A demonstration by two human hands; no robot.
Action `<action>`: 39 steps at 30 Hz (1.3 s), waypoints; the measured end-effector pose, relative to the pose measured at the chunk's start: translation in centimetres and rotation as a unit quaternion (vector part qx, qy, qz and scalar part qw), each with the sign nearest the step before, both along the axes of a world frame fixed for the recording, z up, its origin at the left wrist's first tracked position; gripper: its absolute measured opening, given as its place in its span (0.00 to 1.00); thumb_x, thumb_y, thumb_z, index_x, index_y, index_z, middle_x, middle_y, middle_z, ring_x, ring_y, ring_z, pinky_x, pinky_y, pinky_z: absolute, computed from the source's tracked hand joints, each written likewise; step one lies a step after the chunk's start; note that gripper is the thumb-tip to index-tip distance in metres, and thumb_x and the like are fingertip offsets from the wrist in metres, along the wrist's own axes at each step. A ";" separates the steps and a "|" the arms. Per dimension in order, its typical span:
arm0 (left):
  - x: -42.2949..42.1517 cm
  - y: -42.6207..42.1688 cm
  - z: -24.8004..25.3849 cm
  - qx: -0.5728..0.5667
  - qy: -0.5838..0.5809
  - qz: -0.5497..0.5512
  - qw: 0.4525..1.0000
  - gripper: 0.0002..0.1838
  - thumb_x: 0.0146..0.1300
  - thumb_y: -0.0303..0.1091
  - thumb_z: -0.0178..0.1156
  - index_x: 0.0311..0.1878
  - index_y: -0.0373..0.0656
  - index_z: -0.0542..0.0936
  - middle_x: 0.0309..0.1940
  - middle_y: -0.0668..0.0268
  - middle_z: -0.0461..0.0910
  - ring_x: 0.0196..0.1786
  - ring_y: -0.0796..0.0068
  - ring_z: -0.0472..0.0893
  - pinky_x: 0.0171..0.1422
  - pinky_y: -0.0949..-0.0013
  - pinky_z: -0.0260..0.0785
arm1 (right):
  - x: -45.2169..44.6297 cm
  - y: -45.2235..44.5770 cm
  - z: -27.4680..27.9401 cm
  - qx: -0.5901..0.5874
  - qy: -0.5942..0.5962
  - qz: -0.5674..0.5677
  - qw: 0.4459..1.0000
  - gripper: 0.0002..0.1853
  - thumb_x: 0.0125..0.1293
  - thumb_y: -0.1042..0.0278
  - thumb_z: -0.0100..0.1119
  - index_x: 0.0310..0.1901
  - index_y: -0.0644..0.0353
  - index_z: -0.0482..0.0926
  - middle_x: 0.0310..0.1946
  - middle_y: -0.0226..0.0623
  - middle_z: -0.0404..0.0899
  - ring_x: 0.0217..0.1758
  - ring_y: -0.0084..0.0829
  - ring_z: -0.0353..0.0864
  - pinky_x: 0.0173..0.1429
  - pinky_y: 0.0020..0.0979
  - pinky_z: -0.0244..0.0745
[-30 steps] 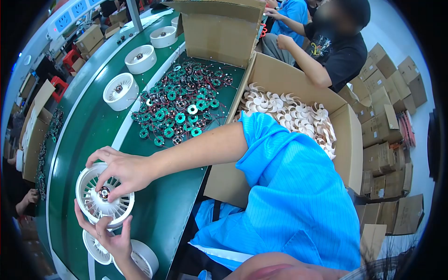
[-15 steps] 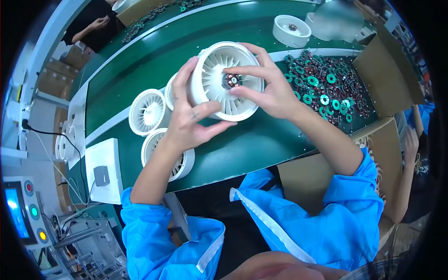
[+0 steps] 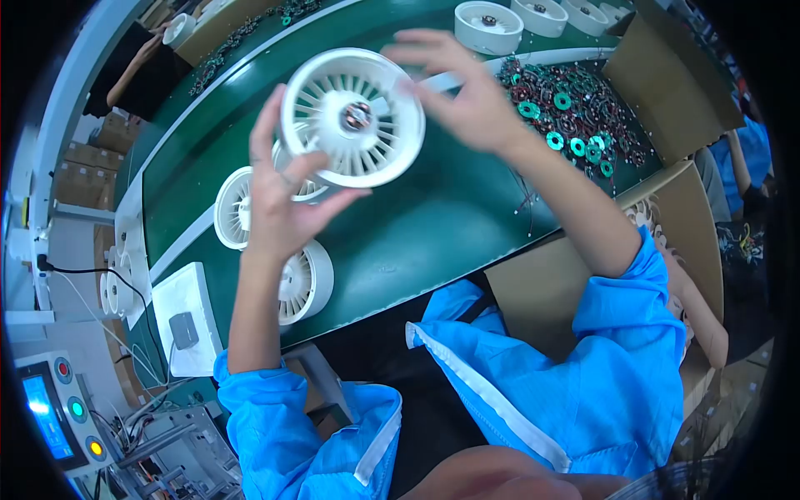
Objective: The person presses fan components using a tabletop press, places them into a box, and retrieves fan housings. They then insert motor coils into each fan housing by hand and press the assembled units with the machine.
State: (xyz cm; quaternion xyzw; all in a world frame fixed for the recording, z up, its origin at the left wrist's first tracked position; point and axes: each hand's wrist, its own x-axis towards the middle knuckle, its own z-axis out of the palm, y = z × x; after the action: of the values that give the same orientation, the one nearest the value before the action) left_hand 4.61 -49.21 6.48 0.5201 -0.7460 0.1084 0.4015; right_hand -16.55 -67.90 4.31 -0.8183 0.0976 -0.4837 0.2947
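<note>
A white finned fan housing (image 3: 354,117) is tilted toward me above the green table, a small copper-and-black motor part (image 3: 357,116) at its hub. My left hand (image 3: 287,187) grips it by its left and lower rim. Just right of the rim, my right hand (image 3: 467,92) is blurred, its fingers spread and holding nothing I can see. Behind and below the held housing are other white housings, one (image 3: 233,208) at the left and one (image 3: 306,283) nearer the table's front edge. A pile of green and copper motor parts (image 3: 575,117) lies right of my right hand.
Several white housings (image 3: 489,28) line the far side of the green table (image 3: 417,242). Cardboard flaps (image 3: 679,92) and a box of pale curved pieces stand at the right. A white board (image 3: 187,321) and a control panel (image 3: 58,408) are at the left. Other people are nearby.
My view has swung left from the earliest frame. Since the middle frame, my right hand has let go of the housing and moved right, while my left hand has shifted it left and up.
</note>
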 end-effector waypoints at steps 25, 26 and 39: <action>5.3 27.1 -13.6 -0.075 0.287 0.463 0.835 0.25 0.50 0.33 0.84 0.47 0.44 0.78 0.80 0.42 0.60 0.81 0.46 0.63 0.82 0.51 0.53 | -4.0 -7.1 -4.9 -0.053 0.513 -0.231 0.825 0.17 0.59 0.66 0.69 0.51 0.52 0.85 0.58 0.46 0.84 0.61 0.46 0.84 0.64 0.44 0.78; 5.4 27.0 -13.8 -0.071 0.297 0.459 0.835 0.25 0.50 0.33 0.84 0.47 0.44 0.78 0.80 0.42 0.60 0.81 0.45 0.63 0.82 0.51 0.53 | -4.3 -8.2 -5.5 -0.056 0.468 -0.215 0.855 0.18 0.62 0.64 0.70 0.55 0.53 0.85 0.54 0.48 0.86 0.60 0.47 0.85 0.64 0.44 0.78; -9.2 17.2 -10.5 0.116 0.128 0.435 0.884 0.36 0.61 0.42 0.70 0.69 0.39 0.71 0.61 0.54 0.76 0.68 0.49 0.72 0.82 0.26 0.35 | -2.0 -9.3 -4.8 0.202 0.035 -0.060 0.977 0.22 0.77 0.60 0.64 0.65 0.61 0.78 0.43 0.30 0.81 0.30 0.14 0.69 0.33 0.18 0.63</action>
State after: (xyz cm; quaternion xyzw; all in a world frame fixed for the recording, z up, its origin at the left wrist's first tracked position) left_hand -4.59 -32.03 -4.00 0.8447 -0.3943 0.1170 0.3425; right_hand -18.58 -77.17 -0.53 -0.7510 0.2524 -0.4419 0.4207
